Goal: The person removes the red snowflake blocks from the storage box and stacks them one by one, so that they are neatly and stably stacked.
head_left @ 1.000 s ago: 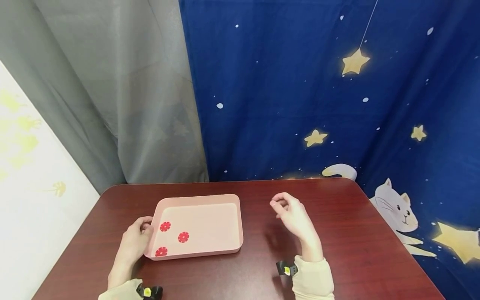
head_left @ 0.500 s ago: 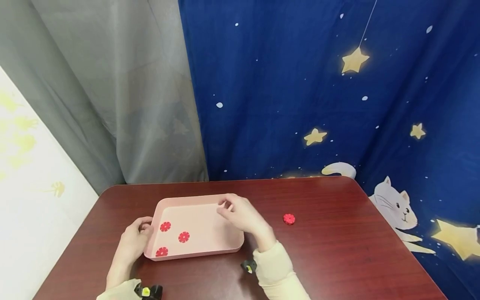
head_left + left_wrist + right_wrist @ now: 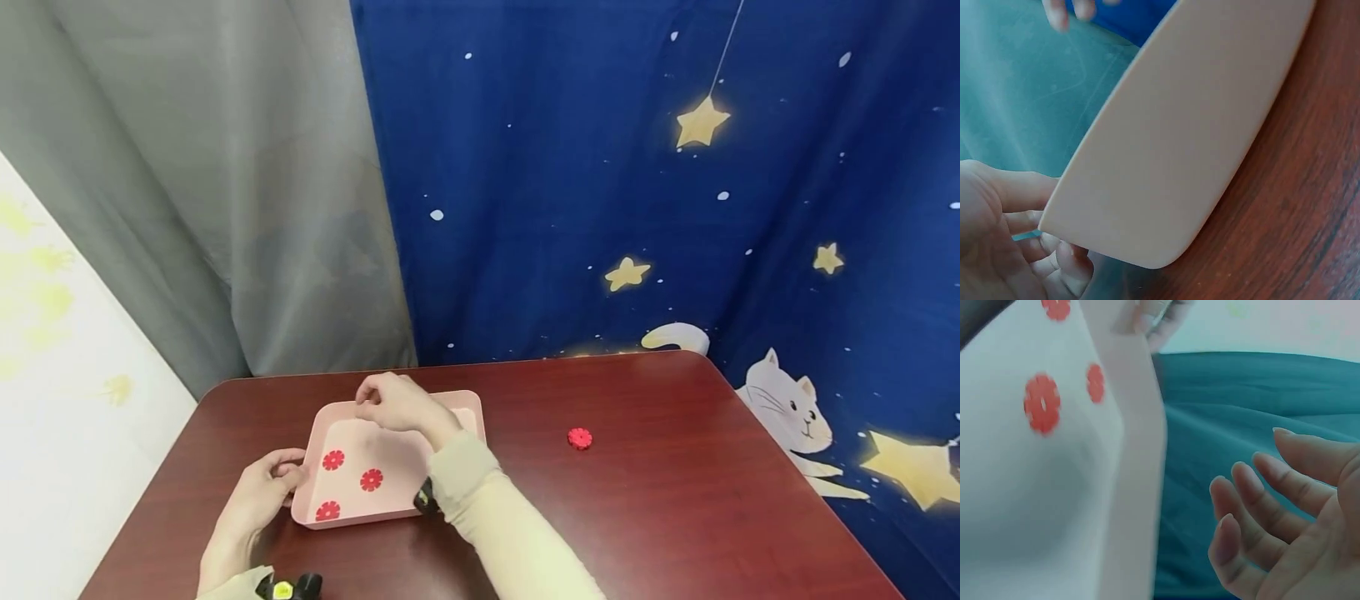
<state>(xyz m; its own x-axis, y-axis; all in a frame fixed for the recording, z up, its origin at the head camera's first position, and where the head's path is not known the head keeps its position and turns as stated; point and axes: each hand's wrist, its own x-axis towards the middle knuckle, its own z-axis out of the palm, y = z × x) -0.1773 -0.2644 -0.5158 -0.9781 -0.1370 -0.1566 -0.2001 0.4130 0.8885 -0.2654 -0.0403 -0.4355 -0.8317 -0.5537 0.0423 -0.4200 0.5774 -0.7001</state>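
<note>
A shallow pink tray holds three red notched plastic discs: one disc near its left wall, another disc further in, and a third disc at the front left corner. My left hand grips the tray's left rim; in the left wrist view the fingers meet the tray wall at a corner. Over the tray's back edge hovers my right hand. The right wrist view shows that hand with fingers loosely bent and nothing held.
Another red notched disc lies on the dark red wooden table, right of the tray. A grey curtain and a blue star-patterned curtain hang behind the table. A white surface stands at the left.
My right hand has moved left from the table's right side to above the tray, uncovering the disc there. The left hand has stayed at the tray's rim.
</note>
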